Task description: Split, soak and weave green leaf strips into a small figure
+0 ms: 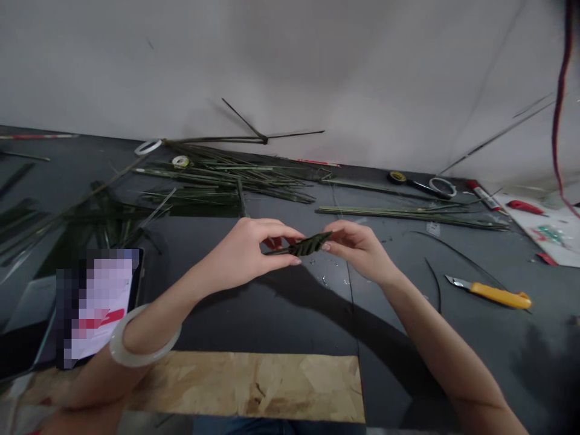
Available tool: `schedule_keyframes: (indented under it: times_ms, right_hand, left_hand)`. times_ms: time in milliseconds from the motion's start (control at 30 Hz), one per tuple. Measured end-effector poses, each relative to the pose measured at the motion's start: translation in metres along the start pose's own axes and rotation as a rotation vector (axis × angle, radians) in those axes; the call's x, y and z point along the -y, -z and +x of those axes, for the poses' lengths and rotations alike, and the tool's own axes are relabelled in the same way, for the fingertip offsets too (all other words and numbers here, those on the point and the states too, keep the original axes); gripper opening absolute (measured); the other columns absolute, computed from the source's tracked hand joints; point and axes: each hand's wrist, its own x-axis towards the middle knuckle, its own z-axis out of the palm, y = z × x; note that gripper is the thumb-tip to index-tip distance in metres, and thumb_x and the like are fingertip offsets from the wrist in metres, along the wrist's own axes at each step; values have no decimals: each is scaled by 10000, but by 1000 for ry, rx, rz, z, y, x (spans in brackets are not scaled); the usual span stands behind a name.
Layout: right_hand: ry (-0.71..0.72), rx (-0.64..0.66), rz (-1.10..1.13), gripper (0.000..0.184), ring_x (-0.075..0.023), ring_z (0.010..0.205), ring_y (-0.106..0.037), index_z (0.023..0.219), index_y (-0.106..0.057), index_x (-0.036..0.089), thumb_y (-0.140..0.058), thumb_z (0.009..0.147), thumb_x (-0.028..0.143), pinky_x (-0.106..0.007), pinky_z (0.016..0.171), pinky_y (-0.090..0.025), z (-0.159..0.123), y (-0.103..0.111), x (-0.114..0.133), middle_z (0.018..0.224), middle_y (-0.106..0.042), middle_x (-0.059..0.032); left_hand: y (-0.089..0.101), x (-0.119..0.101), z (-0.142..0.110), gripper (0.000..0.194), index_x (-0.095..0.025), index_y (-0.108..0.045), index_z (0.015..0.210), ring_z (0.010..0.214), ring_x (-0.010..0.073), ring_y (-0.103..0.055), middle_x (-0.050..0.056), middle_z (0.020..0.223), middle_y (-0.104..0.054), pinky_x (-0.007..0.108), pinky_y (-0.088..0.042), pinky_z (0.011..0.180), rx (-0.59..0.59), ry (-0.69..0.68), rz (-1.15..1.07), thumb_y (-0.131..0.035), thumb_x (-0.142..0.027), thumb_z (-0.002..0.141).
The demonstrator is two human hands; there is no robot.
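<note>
Pinching a woven dark-green leaf shape [302, 245] by its ends, the left hand [240, 251] and right hand [356, 249] hold it closed-fingered above the middle of the desk [254, 314]. Its weave runs the full length; loose green strips [222, 178] lie along the far edge. No writing is legible.

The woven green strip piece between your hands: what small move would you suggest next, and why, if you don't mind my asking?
I'd probably turn the woven green strip piece over, rolling it slightly. The left hand and right hand pinch it at opposite ends, so it seems free to rotate, and only one face shows from here, so its other side can't yet be checked.
</note>
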Motion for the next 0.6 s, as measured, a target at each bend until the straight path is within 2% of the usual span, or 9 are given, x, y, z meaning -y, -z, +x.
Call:
schedule_keyframes:
  times_ms: [133,300,433,600]
  right_hand:
    - [27,49,-109,82,-179,934,-658,829,-607,193,-614,835,274,-345,851,-519,1,-1,-8,967,-707,-63]
    - [226,17,-328,64,-203,1083,-613,832,-600,222,-556,864,188,-410,921,-494,0,-2,-11,1012,-717,-58]
    - [309,1,-413,85,-202,1065,-622,838,-592,228,-537,873,173,-410,902,-510,0,-2,-11,994,-721,-59]
    - [341,28,-468,59,-191,975,-650,898,-591,212,-546,874,183,-349,821,-538,0,-5,-8,959,-705,-86]
  left_hand:
    - [1,4,-1,276,-200,-689,1046,756,123,-631,26,955,-699,223,-508,704,6,-23,62,-680,-253,775]
    - [-2,7,0,254,-204,-676,1037,771,127,-635,32,980,-687,223,-516,694,15,-1,37,-642,-252,790]
    - [-2,8,2,231,-189,-671,1022,784,134,-629,41,983,-678,238,-509,709,48,-5,44,-626,-252,804]
    - [-6,6,2,318,-186,-629,1135,868,172,-633,59,1038,-667,272,-485,760,133,-17,180,-617,-279,831]
